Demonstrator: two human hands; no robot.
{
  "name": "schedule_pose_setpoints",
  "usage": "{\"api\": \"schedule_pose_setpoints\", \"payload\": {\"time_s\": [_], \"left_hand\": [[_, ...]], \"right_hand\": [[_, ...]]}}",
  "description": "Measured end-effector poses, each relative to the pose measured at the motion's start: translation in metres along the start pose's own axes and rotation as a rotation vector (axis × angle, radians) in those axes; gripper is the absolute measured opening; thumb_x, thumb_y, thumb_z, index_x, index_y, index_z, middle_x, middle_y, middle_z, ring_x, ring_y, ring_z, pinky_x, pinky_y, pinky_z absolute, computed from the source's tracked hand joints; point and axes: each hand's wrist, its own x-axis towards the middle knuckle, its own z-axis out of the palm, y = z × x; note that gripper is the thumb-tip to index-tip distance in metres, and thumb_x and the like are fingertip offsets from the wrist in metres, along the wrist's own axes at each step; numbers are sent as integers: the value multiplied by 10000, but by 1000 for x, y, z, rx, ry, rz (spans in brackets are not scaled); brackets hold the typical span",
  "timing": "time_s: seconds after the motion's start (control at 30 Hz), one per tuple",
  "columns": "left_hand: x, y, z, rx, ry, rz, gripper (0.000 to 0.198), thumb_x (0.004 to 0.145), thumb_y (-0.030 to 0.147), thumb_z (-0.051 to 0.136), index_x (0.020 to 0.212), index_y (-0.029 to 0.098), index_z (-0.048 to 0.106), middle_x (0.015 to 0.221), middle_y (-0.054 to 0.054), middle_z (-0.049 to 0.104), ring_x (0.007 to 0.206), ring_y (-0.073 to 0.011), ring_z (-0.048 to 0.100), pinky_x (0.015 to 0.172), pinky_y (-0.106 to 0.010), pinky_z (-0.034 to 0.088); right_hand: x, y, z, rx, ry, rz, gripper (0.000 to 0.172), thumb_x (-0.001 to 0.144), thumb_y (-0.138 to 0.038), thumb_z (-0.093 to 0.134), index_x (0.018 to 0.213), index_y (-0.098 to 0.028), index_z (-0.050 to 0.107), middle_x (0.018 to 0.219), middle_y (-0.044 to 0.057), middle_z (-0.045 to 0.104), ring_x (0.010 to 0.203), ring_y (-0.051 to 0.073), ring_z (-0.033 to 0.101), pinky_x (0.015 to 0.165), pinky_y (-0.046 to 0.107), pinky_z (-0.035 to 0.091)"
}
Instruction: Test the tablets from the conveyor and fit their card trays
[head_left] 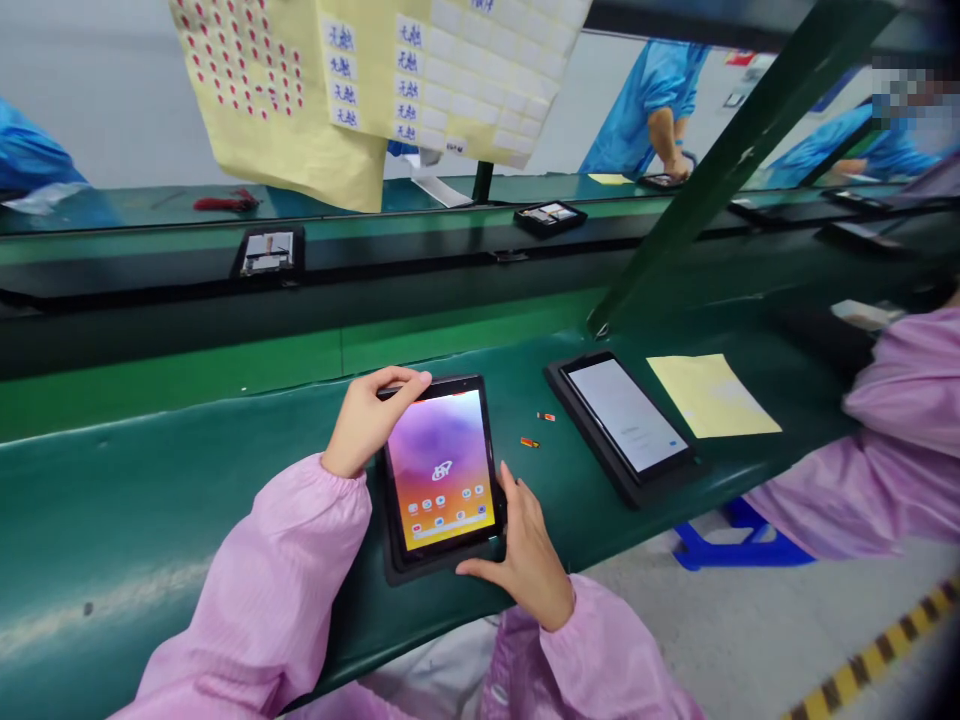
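Note:
A tablet (442,470) with its screen lit, showing a home screen of icons and a white logo, lies in a dark tray (405,572) on the green bench. My left hand (369,420) is closed over its upper left corner, thumb along the top edge, other fingers partly hidden. Beside the lower right corner is my right hand (531,555), thumb and fingers spread, fingers along the right edge and thumb near the tray's bottom edge. Two small orange pieces (530,442) lie right of the tablet. A second tablet (626,412) with a pale screen rests farther right.
A yellow sheet (712,395) lies beyond the second tablet. A co-worker's pink sleeve (847,490) reaches in at right. Behind the bench, opened devices (268,252) sit on a dark line. A slanted green post (735,170) and hanging yellow sheets (300,150) stand in front.

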Motion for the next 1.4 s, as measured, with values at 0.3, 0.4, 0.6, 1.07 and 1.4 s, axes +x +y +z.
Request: {"api": "schedule_pose_setpoints", "payload": {"time_s": [0.3,0.4,0.6,1.07,1.4], "left_hand": [[-18,20,-5,110,405,280,214,709,423,759,721,209,758,697,2,721,645,-160,646,601,-250,503],[-15,26,-5,99,471,471,129,720,345,767,707,217,752,678,11,706,625,-142,634,594,-243,496],[-10,33,2,74,370,657,135,762,269,739,656,191,715,627,9,662,571,-113,587,564,-239,458],[-21,23,4,-208,459,726,129,890,260,595,788,190,631,713,3,606,630,-118,594,618,-271,472],[-32,24,3,-238,452,764,136,897,278,560,798,196,604,721,0,568,641,-118,538,589,-266,434]], "right_hand": [[57,52,-46,-126,150,83,287,958,-314,407,1117,-174,601,1086,133,582,1052,274,558,925,447,477],[77,59,-52,-141,91,47,190,923,-245,453,986,-192,623,1023,113,586,1048,282,559,899,442,479],[100,60,-61,-108,-36,-54,115,880,-197,518,781,-204,578,750,34,566,757,186,592,696,325,478],[136,-59,-163,478,64,-260,123,873,-309,630,881,-200,574,779,4,658,654,122,645,611,258,541],[154,-135,-135,449,-45,-602,58,878,-221,607,847,-173,617,791,-13,645,717,102,621,707,224,541]]}}
